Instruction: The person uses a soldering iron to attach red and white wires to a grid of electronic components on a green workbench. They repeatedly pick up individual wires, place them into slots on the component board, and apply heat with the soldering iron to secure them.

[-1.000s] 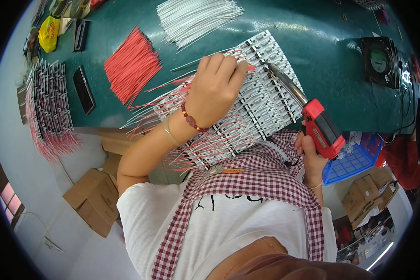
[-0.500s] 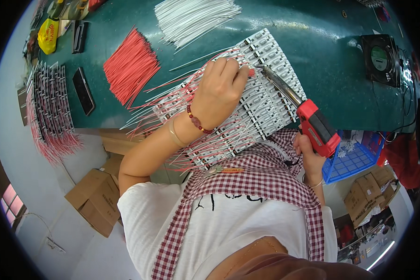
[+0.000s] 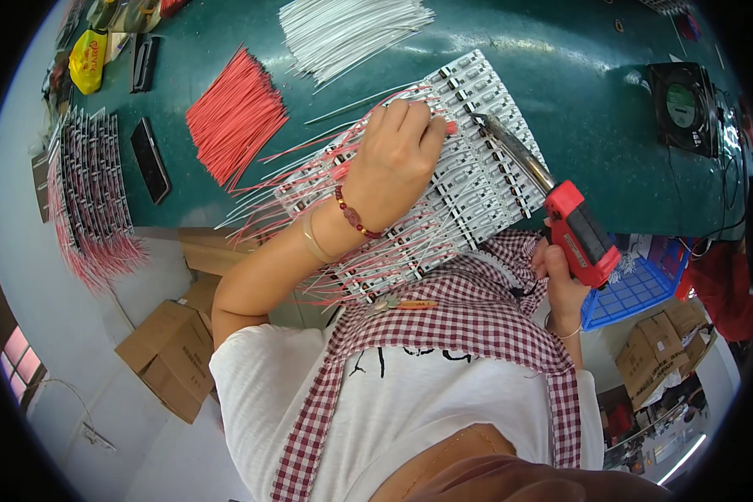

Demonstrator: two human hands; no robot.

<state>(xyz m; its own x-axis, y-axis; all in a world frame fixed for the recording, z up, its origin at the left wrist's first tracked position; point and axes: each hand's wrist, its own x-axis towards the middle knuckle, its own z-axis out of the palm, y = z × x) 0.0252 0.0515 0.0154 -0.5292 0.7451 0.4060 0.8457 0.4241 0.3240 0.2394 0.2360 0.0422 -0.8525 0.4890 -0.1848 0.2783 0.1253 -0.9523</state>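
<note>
My left hand [image 3: 396,149] is closed over the circuit board panel, gripping a bundle of red wires [image 3: 452,128] whose ends poke out by the fingertips. At the lower right of the panel, my right hand [image 3: 563,283] is wrapped round a red and black soldering gun [image 3: 582,234]. Its metal barrel slants up and left, with the tip over the panel near my left fingers; contact cannot be made out. The white circuit board panel [image 3: 495,100] carries rows of small components and lies tilted at the table's near edge. Red and white wires trail from its left side.
On the green table [image 3: 586,92] lie a red wire pile [image 3: 236,119], a white wire pile [image 3: 351,33] and a phone [image 3: 149,161]. Wired boards [image 3: 90,180] hang over the left edge. A black fan [image 3: 683,109] stands right; a blue basket [image 3: 632,293] sits below it.
The soldering gun and my right hand have shifted slightly right and down, and the tip has moved a little right along the panel. My left hand stays nearly still.
</note>
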